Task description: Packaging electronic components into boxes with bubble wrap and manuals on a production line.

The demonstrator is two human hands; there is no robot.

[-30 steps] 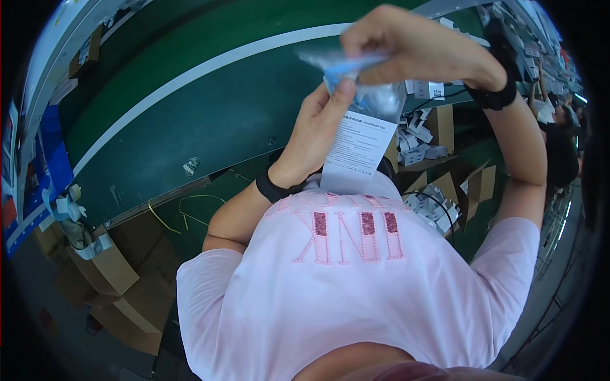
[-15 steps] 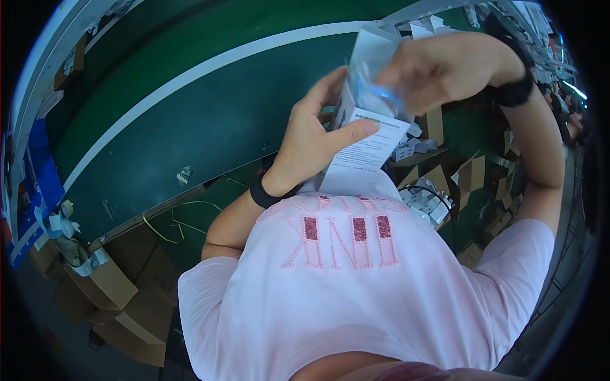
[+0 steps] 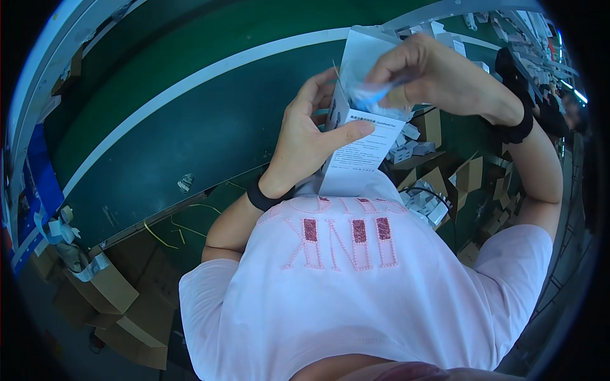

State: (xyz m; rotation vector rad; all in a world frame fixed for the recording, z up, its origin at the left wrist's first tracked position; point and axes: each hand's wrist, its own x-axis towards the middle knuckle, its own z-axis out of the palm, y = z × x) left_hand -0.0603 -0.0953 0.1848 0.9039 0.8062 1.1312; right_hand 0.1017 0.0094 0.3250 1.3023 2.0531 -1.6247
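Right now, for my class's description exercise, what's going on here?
A person's left hand holds an open white cardboard box, thumb across its printed front. The right hand appears to pinch a blurred blue and clear plastic item at the box's open end. A dark green work surface extends leftward, with open brown cardboard cartons on both sides.

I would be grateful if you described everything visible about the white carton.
The white carton looks like thin printed cardboard, with dark text on its front panel and a mark on its narrower left side. Its top is open, a pale flap standing up at the far edge. The left hand grips it, thumb across the front. The right hand is at the opening, with a blurred blue item by its fingers.
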